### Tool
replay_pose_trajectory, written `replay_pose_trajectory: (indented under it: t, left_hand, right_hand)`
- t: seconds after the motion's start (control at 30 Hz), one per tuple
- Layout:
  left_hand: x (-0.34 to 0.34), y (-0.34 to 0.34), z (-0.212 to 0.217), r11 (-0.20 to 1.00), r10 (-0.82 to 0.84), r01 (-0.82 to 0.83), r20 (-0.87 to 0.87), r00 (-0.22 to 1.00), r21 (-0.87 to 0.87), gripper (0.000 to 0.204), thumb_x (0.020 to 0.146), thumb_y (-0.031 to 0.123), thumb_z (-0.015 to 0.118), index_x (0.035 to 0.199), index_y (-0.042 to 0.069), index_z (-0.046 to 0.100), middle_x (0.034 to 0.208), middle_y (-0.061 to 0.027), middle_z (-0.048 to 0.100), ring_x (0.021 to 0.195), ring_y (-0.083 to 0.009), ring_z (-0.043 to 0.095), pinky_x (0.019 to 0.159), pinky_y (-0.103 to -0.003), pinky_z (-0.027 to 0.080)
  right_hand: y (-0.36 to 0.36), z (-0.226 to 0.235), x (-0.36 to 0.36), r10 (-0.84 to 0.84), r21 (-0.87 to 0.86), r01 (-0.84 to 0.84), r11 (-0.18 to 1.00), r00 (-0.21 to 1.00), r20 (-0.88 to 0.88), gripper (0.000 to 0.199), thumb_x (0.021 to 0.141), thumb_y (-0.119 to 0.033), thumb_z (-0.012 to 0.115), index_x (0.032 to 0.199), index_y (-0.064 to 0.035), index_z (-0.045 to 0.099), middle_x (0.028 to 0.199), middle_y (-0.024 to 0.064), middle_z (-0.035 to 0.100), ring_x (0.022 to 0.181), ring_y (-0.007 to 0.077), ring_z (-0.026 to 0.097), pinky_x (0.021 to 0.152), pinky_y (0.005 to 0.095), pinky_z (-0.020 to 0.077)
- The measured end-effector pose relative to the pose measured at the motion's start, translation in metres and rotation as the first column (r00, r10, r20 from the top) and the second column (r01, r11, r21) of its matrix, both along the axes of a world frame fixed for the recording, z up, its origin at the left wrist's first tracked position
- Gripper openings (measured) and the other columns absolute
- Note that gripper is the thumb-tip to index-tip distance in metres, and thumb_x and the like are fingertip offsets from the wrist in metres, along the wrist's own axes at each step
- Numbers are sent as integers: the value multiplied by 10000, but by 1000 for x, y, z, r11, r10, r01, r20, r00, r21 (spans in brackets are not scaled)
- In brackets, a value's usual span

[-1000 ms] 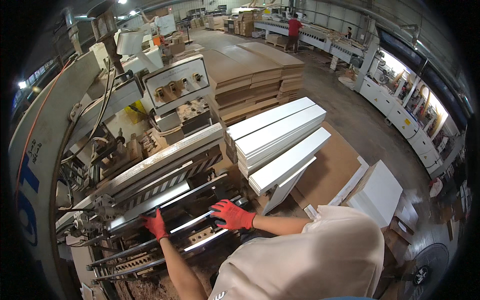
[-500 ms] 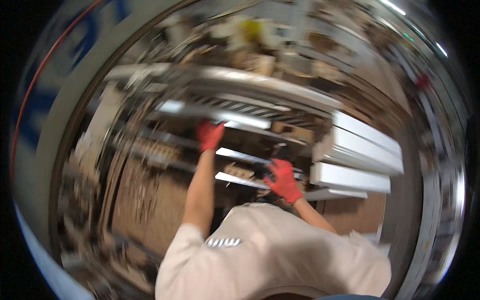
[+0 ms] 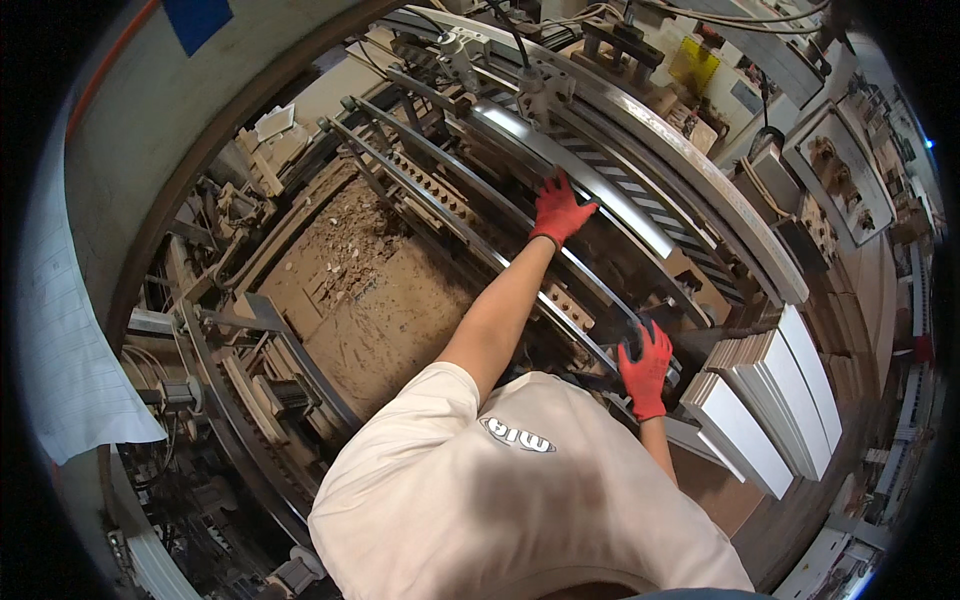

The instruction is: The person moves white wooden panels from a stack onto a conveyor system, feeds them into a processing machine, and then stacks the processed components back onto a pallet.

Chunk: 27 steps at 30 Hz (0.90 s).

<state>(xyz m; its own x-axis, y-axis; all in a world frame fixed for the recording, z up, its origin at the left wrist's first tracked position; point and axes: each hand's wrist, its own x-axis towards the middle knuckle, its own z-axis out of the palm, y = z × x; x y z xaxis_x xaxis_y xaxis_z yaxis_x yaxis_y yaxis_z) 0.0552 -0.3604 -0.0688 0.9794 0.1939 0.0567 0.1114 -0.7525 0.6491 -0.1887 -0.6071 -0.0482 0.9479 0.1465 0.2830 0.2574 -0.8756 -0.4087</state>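
My left hand (image 3: 562, 210), in a red glove with dark fingertips, reaches over the machine with its fingers spread. It lies beside a long shiny metal strip (image 3: 635, 225); whether the fingertips touch it I cannot tell. Nearer to me, my right hand (image 3: 646, 368), in a red glove with a black palm side, is held with thumb and fingers apart at the right end of the parallel metal rails (image 3: 468, 236). I see nothing held in either hand. Just right of that hand stands a stack of white-faced panels (image 3: 742, 436), leaning together with brown edges showing.
Dusty debris (image 3: 350, 245) covers the bed left of the rails. A long beam (image 3: 690, 150) crosses behind them, with clamps and cables. White sheeting (image 3: 80, 330) hangs at far left. A framed plate (image 3: 845, 175) stands at far right.
My view has turned, so the rails and beam now slant down to the right. The picture is sharper. Both hands remain over the rails, fingers apart.
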Motion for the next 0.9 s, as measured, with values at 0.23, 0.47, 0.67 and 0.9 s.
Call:
replay_pose_trajectory:
  t: [0.23,0.47,0.67,0.9]
  left_hand:
    - [8,4,-24,996,21,-26,69,997,81,1138,724,609,702,1502,-29,171,1439,-343,330,1331,-455,358,1046,-512,379]
    - [10,4,-17,999,-17,14,58,998,49,1155,736,642,694,1497,-50,169,1470,-356,286,1367,-460,314,1108,-493,324]
    - [15,5,-21,997,-71,70,75,995,17,1123,777,631,672,1491,-81,178,1483,-363,263,1392,-457,271,1156,-468,241]
    - [16,-4,-16,998,-65,65,34,997,17,1151,774,612,684,1490,-93,123,1447,-428,243,1367,-498,274,1135,-477,266]
  right_hand:
    - [14,14,24,-11,547,65,835,995,-102,415,811,-162,726,1188,-29,613,1238,182,591,1139,340,559,1003,408,420]
    - [17,-5,82,-188,845,232,482,969,-159,539,840,-246,734,1288,-29,529,1271,156,559,1183,289,541,1004,377,425]
    - [22,-9,108,-353,729,342,593,924,-147,792,799,-395,732,1381,36,411,1415,260,423,1331,382,400,1119,415,322]
    - [38,-24,140,-383,734,456,504,879,-284,717,806,-387,715,1363,-16,456,1446,213,394,1342,346,390,1094,377,345]
